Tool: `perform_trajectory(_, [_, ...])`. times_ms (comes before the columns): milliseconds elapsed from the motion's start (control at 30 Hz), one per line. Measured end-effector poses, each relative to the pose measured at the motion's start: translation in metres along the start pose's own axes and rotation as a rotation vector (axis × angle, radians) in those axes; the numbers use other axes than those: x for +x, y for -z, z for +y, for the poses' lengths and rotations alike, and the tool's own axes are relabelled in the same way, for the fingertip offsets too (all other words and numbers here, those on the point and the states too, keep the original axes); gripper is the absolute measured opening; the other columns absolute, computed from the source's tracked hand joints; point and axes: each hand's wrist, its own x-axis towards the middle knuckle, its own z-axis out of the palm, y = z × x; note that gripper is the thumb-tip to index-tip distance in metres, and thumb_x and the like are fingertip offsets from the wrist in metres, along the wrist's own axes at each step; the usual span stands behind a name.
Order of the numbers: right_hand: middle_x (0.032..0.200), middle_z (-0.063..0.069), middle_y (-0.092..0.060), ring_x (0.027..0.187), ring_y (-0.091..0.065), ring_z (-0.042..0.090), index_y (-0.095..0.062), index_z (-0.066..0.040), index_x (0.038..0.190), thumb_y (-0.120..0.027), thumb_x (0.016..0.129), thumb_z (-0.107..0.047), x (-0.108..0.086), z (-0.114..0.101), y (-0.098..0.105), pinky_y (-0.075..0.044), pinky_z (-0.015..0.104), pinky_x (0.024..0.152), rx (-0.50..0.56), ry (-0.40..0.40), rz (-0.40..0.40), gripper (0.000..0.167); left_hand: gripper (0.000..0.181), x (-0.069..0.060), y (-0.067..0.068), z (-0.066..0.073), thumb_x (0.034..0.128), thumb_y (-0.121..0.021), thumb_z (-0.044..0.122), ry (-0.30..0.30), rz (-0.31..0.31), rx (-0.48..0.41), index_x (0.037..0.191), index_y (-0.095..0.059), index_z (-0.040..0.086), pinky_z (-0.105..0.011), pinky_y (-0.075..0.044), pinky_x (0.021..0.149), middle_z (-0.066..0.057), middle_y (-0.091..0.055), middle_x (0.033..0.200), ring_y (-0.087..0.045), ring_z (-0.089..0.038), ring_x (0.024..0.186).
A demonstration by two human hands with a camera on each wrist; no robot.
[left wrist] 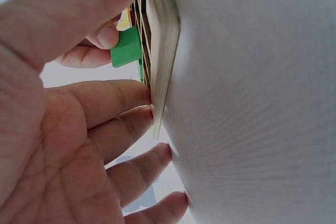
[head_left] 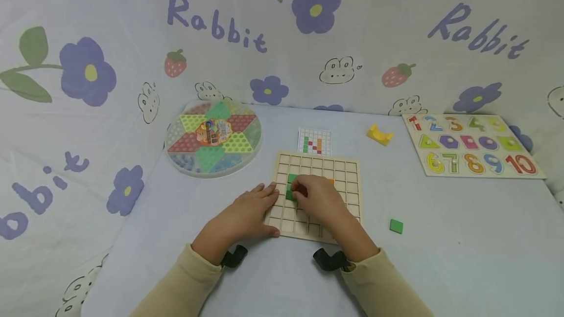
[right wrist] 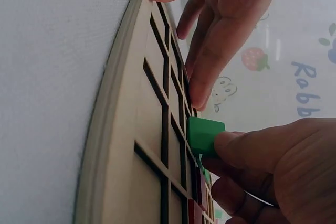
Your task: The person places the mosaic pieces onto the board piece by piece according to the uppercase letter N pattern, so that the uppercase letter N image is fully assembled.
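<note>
A wooden grid board [head_left: 352, 187] lies flat on the table. My left hand [head_left: 248, 212] rests at its left side, fingers extended and touching its edge, thumb at the near corner. Over the board's left part, my right hand [head_left: 319, 197] pinches a green square tile [right wrist: 205, 135] between thumb and fingers. That tile is tilted on edge against the grid, as the left wrist view also shows. Just beyond it a second green tile [head_left: 292, 178] sits in the grid. An orange tile [head_left: 330, 181] shows past the right hand, and dark red tiles [right wrist: 194, 211] appear in the right wrist view. The right hand hides several cells.
A loose green tile [head_left: 396, 226] lies right of the board. Behind the board is a printed pattern card [head_left: 326, 136]. A round star-patterned game board [head_left: 213, 153] stands back left, a yellow curved piece [head_left: 380, 135] back right, and a number puzzle board [head_left: 473, 166] far right.
</note>
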Motion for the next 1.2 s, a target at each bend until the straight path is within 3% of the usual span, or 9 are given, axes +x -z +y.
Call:
perform_trajectory(233, [0.097,-0.003,-0.075,0.089,-0.063,0.016,-0.079,-0.016,0.103,-0.081,0.1,-0.017,-0.002,-0.002,-0.004,-0.058,0.038,0.087,0.007,-0.01,-0.051,0.004,0.098,-0.001,0.0,0.0,0.0938,-0.086,0.046,-0.006,0.003,0.002,0.17,-0.039,0.008,-0.061,-0.027,0.134,-0.007,-0.026,0.181,-0.021,-0.037,0.169])
perform_trajectory(567, [0.101,-0.002,-0.071,0.095,-0.061,0.019,-0.081,-0.013,0.1,-0.082,0.099,-0.017,-0.005,-0.003,-0.009,-0.058,0.04,0.093,-0.095,0.04,-0.01,0.004,0.098,0.0,0.001,-0.001,0.093,-0.087,0.047,-0.007,0.008,0.005,0.169,-0.04,0.008,-0.061,-0.028,0.133,-0.008,-0.027,0.181,-0.022,-0.037,0.169])
perform_trajectory(833, [0.101,-0.002,-0.072,0.096,-0.063,0.019,-0.081,-0.015,0.099,-0.081,0.101,-0.019,-0.005,0.002,-0.007,-0.058,0.041,0.093,-0.087,0.048,0.0,0.004,0.097,0.001,0.0,-0.001,0.0932,-0.087,0.047,-0.007,0.006,-0.004,0.17,-0.04,0.008,-0.061,-0.028,0.134,-0.007,-0.027,0.181,-0.022,-0.036,0.169])
perform_trajectory(1033, [0.107,0.002,-0.073,0.092,-0.061,0.022,-0.081,-0.013,0.108,-0.074,0.105,-0.019,-0.015,0.022,0.029,-0.055,0.038,0.082,0.034,-0.029,0.058,0.01,0.098,0.001,-0.001,0.001,0.0931,-0.087,0.046,0.008,0.001,-0.013,0.17,-0.039,0.009,-0.059,-0.025,0.135,-0.006,-0.025,0.182,-0.02,-0.035,0.17])
perform_trajectory(1200, [0.112,0.009,-0.072,0.095,-0.058,0.026,-0.077,-0.008,0.121,-0.073,0.106,-0.02,-0.042,0.054,0.067,-0.051,0.035,0.074,0.047,-0.175,0.087,0.02,0.1,0.002,-0.002,0.002,0.0928,-0.087,0.047,0.026,-0.007,-0.002,0.171,-0.037,0.01,-0.058,-0.024,0.136,-0.004,-0.024,0.182,-0.018,-0.033,0.17])
